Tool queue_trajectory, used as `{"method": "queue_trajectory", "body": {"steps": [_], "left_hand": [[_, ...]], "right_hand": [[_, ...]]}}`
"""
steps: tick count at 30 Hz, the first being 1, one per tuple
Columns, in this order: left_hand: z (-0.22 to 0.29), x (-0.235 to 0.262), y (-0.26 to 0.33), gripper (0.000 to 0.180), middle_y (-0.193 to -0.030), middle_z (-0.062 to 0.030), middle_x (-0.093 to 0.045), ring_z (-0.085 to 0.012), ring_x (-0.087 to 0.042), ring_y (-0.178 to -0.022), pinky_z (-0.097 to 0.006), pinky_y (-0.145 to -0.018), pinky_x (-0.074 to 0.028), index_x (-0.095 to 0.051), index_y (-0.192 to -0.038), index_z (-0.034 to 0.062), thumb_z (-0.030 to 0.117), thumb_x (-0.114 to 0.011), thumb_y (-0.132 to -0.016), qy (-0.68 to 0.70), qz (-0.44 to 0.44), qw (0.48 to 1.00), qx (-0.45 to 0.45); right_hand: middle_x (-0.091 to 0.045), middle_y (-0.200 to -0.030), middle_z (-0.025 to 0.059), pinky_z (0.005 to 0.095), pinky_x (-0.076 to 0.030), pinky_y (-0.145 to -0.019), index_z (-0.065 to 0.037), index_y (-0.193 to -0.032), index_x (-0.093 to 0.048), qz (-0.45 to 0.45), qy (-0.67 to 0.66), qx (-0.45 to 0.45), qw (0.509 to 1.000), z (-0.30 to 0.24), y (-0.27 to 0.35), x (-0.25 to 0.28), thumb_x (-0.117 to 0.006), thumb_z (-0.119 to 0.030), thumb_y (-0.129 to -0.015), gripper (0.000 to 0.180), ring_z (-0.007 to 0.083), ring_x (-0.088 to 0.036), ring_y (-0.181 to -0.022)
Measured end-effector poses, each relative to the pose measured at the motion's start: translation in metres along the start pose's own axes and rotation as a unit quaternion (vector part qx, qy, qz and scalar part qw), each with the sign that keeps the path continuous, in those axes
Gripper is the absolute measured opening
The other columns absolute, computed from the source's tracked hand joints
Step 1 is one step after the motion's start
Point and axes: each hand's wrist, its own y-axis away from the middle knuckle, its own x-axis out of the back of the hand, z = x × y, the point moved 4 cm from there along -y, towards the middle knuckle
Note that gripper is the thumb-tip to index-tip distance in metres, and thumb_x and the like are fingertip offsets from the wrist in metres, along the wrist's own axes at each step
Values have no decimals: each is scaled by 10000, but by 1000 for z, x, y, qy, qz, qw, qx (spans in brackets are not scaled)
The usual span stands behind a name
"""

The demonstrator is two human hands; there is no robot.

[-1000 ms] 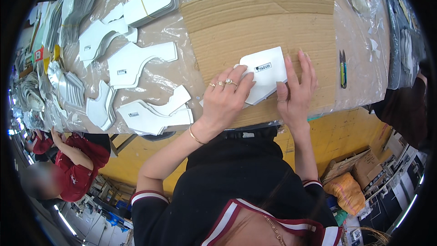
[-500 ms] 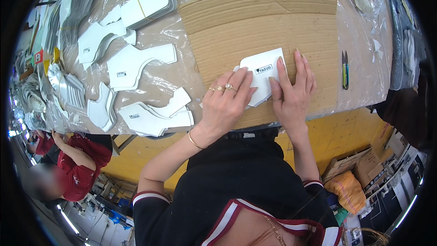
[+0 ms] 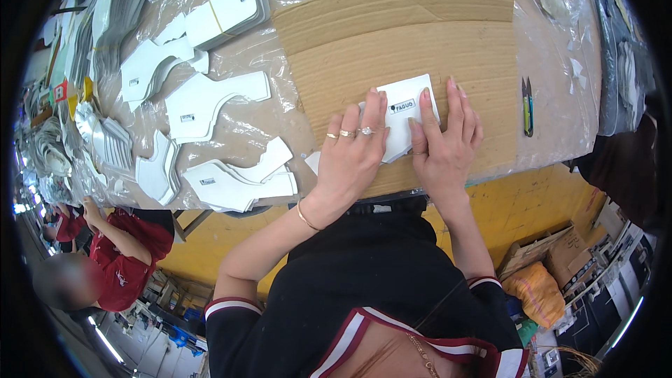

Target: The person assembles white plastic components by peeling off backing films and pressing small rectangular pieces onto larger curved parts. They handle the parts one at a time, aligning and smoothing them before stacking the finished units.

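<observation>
A white cut piece (image 3: 401, 120) with a small dark printed label lies on a sheet of brown cardboard (image 3: 399, 45). My left hand (image 3: 352, 145), wearing several rings, rests flat over the piece's left side with fingers stretched forward and hides that part. On the right edge, the index finger and thumb of my right hand (image 3: 446, 141) touch the piece, while its other fingers lie stretched on the cardboard. A small white corner (image 3: 313, 162) of something shows beside my left wrist; the rest is covered.
Stacks of white cut pieces (image 3: 213, 108) lie left of the cardboard, with a banded stack (image 3: 225, 15) behind. Thread snips (image 3: 527, 107) lie to the right. Plastic film (image 3: 560, 126) covers the table. Another person (image 3: 119, 259) is at the lower left.
My left hand has slid forward over the white piece, covering more of its left side. The right hand has shifted slightly left. The white corner by my left wrist shows more.
</observation>
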Motion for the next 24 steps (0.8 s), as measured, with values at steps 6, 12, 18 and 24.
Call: {"method": "queue_trajectory", "body": {"steps": [6, 12, 18, 24], "left_hand": [[5, 1, -1, 600, -1354, -84, -505, -241, -541, -1048, -371, -849, -464, -545, -1339, 2, 200, -704, -795, -96, -29, 995, -15], [-8, 3, 2, 605, -1354, -81, -513, -234, -543, -1058, -373, -833, -456, -564, -1368, 129, 192, -727, -789, 20, 14, 999, -27], [-14, 1, -5, 594, -1330, -92, -522, -271, -550, -1021, -398, -813, -448, -574, -1361, 163, 202, -747, -794, 75, 5, 997, -11], [-22, 10, -5, 530, -1300, -108, -519, -307, -538, -940, -401, -817, -441, -598, -1324, 154, 172, -742, -815, 200, -42, 979, 12]], "right_hand": [[-440, -1477, 174, 480, -256, -1085, -227, -1322, -619, -7, 29, 8, 1000, -4, -2, 7, -577, -337, -959, 382, 332, -403, -1341], [-454, -1471, 147, 485, -257, -1085, -285, -1300, -633, -23, 6, 1, 1000, -5, -5, 4, -593, -357, -947, 363, 316, -409, -1340], [-500, -1421, 121, 471, -278, -1070, -263, -1196, -684, 13, -36, 0, 999, -4, -3, 3, -657, -312, -904, 297, 309, -437, -1310], [-578, -1264, 57, 424, -324, -1026, -240, -999, -724, 49, -95, 57, 993, -4, 0, 7, -714, -219, -833, 167, 271, -506, -1199]]}}
